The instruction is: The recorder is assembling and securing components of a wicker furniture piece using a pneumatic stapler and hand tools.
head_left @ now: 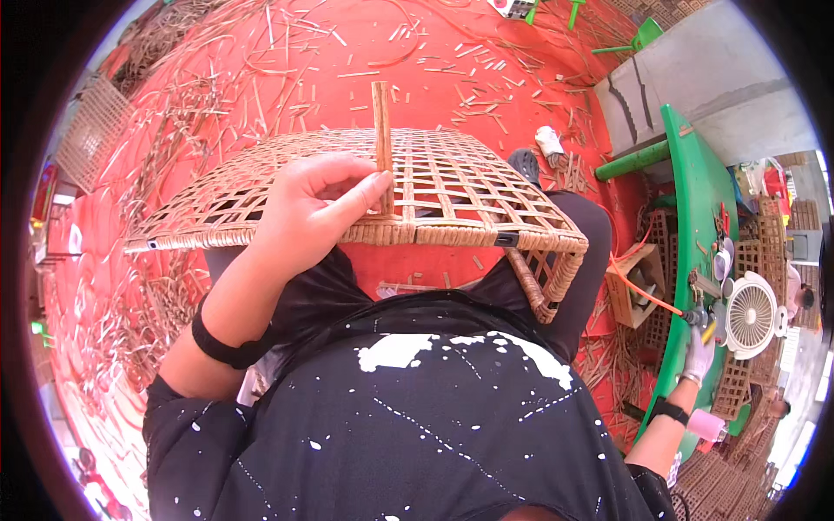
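My left hand (317, 204) pinches an upright flat brown strip (380, 113) between thumb and fingers. The strip's lower end meets the near edge of an openwork woven rattan panel (452, 178). This panel belongs to a framed wicker piece lying across my lap, with a wrapped corner leg (556, 282) at its right. Far to the right, my gloved right hand (696, 354) closes around a small dark tool (695, 315) with a yellow part, at the green table (686, 226). An orange hose (647, 293) runs to this tool. Its exact kind is too small to tell.
Red floor (347, 52) carries scattered strip offcuts. Long loose strips (165, 174) pile up at left. A white fan (751, 315) stands by the green table, and a wooden box (638, 282) sits below it. Other woven panels (91, 130) lean at far left.
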{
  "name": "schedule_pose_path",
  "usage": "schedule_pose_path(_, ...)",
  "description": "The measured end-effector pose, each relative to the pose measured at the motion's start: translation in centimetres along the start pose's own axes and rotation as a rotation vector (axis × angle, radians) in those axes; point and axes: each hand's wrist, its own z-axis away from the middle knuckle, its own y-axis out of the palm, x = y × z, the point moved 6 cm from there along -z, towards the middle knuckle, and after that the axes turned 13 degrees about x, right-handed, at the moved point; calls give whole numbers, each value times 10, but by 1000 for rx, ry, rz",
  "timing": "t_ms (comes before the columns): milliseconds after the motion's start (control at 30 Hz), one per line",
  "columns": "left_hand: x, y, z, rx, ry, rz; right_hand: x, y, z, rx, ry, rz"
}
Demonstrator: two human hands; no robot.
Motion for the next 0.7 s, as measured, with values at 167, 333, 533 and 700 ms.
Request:
schedule_pose_path(167,-6,7,-2,12,99,-71,318,28,126,219,-846,262)
schedule_pose_path(333,-3,-1,2,-17,126,-43,459,77,233,648,-1299,231)
schedule_pose_path(533,-14,-3,5,-12,144,-121,494,117,266,657,-1394,551)
schedule_pose_path(700,-7,-4,6,-19,128,-92,500,126,274,718,-1383,575)
